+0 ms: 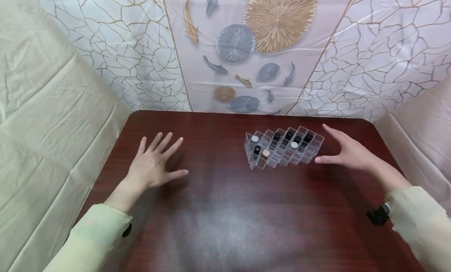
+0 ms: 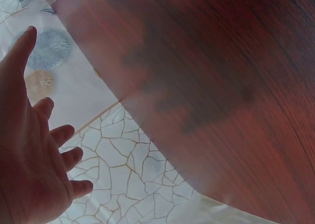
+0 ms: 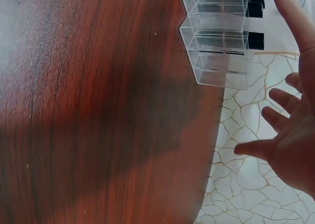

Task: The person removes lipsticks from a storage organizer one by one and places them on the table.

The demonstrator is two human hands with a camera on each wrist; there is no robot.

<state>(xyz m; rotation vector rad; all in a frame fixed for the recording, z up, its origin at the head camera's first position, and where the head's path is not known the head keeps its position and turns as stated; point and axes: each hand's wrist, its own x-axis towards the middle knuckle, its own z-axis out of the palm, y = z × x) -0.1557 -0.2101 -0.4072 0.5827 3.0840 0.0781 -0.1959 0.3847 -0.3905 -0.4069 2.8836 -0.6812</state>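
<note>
A clear plastic organizer (image 1: 297, 159) with slanted compartments stands on the table, right of its middle and toward the back. Several small capped tubes sit in it: most have black caps, such as the black-capped tube (image 1: 257, 150), others white like the white-capped tube (image 1: 294, 145), and one beige-capped tube (image 1: 266, 153). Just beyond the organizer's right end is my right hand (image 1: 352, 152), thumb and fingers spread, holding nothing. My left hand (image 1: 151, 164) hovers over the table's left part with fingers spread, apart from the organizer. Its shadow falls on the wood in the left wrist view.
The dark red-brown wooden table (image 1: 218, 209) has rounded back corners. A patterned cloth (image 1: 141, 49) with fish and round motifs hangs behind it. Pale fabric (image 1: 46, 119) drapes along the left side, and more fabric (image 1: 423, 123) along the right.
</note>
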